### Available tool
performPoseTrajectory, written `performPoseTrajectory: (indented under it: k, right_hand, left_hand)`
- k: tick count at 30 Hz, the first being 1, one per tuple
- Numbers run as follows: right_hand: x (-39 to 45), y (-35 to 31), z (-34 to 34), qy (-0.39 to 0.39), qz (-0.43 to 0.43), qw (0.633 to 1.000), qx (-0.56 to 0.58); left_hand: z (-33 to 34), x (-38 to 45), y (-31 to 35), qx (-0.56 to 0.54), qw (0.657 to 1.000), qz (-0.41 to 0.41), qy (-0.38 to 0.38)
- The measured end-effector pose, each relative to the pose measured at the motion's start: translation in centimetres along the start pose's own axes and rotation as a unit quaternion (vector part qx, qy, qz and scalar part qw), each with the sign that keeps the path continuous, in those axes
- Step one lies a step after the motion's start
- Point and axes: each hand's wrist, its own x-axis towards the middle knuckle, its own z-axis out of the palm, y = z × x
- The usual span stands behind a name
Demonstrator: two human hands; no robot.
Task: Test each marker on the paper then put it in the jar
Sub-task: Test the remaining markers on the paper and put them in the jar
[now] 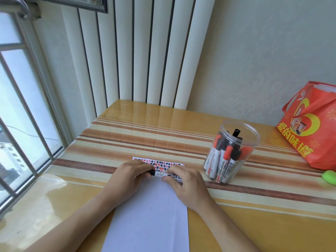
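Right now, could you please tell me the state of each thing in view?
White-barrelled black marker: horizontal over the paper, gripped by both hands.
Left hand: grips the black cap end.
Right hand: grips the barrel.
White paper sheet: flat, far edge scribbled.
Clear plastic jar: upright, lidless, holding markers.

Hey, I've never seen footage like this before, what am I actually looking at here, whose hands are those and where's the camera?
There is no machine here. The one picture comes from a camera worn on a person's head, looking forward and down, so the two bare arms are the wearer's own. The left hand and right hand together grip one marker sideways over a white paper. The left hand is at its black cap end. Rows of red and black test marks fill the paper's far edge. To the right stands a clear jar already holding red and black markers. Everything rests on a striped table, with a red bag at far right.
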Motion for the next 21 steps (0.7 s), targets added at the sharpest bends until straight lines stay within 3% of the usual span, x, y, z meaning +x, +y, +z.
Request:
performPoseTrajectory:
  k: [8,11,14,18,21]
  right_hand:
    - [1.5,-0.5,-2.1,-0.03,-0.038,0.995,-0.089]
    - [2.2,-1.6,-3.6,-0.015,-0.054,0.988,-0.147]
    - [2.7,-3.6,-6.2,0.069,-0.035,0.988,-0.13]
    - [3.6,-6.2,-12.6,0.21,0.007,0.976,0.05]
    - [4.5,-5.9,-17.7,0.317,0.009,0.948,0.021]
  left_hand:
    - [0.0,-0.1,0.7,-0.018,1.0,0.014,0.018]
    - [-0.3,-0.2,0.9,-0.027,0.999,-0.018,0.01]
    - [0.1,-0.3,0.3,0.003,0.999,-0.032,0.009]
    - [1.1,-0.5,-0.4,0.067,0.997,-0.009,-0.038]
    - [1.1,-0.4,-0.4,0.067,0.997,-0.016,-0.038]
